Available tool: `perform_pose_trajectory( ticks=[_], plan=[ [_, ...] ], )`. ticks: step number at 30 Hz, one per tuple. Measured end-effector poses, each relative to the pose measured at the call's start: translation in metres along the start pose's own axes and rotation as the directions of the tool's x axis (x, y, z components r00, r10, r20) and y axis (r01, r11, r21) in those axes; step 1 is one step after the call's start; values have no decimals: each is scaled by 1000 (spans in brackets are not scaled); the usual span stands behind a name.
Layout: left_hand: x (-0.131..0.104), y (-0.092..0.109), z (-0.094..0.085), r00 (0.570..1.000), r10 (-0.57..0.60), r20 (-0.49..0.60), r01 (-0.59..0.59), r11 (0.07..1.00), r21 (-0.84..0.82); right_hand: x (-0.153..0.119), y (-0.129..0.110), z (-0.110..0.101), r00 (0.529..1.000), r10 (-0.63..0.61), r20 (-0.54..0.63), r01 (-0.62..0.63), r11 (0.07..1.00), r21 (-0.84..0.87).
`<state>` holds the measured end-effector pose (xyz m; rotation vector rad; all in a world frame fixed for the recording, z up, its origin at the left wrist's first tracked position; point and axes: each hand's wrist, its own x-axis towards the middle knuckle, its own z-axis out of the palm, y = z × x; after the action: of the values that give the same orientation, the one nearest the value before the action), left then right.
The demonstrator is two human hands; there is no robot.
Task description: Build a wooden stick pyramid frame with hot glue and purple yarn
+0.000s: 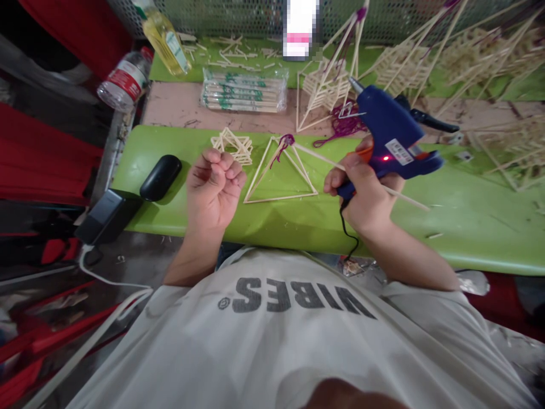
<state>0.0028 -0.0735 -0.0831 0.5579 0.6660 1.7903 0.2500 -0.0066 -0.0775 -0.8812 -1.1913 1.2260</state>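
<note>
My right hand (368,193) is wrapped around the handle of a blue glue gun (389,128), its nozzle pointing up and left and a red light glowing on its side. A long thin stick (317,155) runs from a purple thread knot (287,140) and passes at my right hand, coming out on its far side. The knot tops a triangular stick frame (281,198) lying between my hands. My left hand (216,190) is raised, thumb pressed to curled fingertips; anything pinched there is too small to see. Just behind it lies a small star-shaped stick lattice (238,149).
Packed sticks (244,94) in clear wrap lie behind. Finished-looking stick structures (326,85) and purple thread (347,122) stand at back right. A black case (160,178), a power adapter (108,216), a plastic bottle (125,79) and a yellow-liquid bottle (166,42) are at left.
</note>
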Motion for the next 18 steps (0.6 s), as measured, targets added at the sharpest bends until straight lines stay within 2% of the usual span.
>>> perform_pose_trajectory(
  ticks=[6, 9, 14, 18],
  plan=[
    [-1, -1, 0, 995, 92, -36, -85, 983, 160, 0, -1, -1, 1000, 5, 2, -5, 1000, 20],
    [-3, 0, 1, 991, 132, -13, -127, 975, 181, -1, -2, -1, 1000, -12, 16, 11, 999, 36],
    [-9, 1, 2, 982, 177, -70, -157, 961, 225, -1, -3, 0, 1000, -20, 13, 20, 999, 42],
    [-10, 0, 2, 971, 229, -66, -198, 929, 312, -1, -3, -2, 999, -27, 21, 26, 998, 56]
  ],
)
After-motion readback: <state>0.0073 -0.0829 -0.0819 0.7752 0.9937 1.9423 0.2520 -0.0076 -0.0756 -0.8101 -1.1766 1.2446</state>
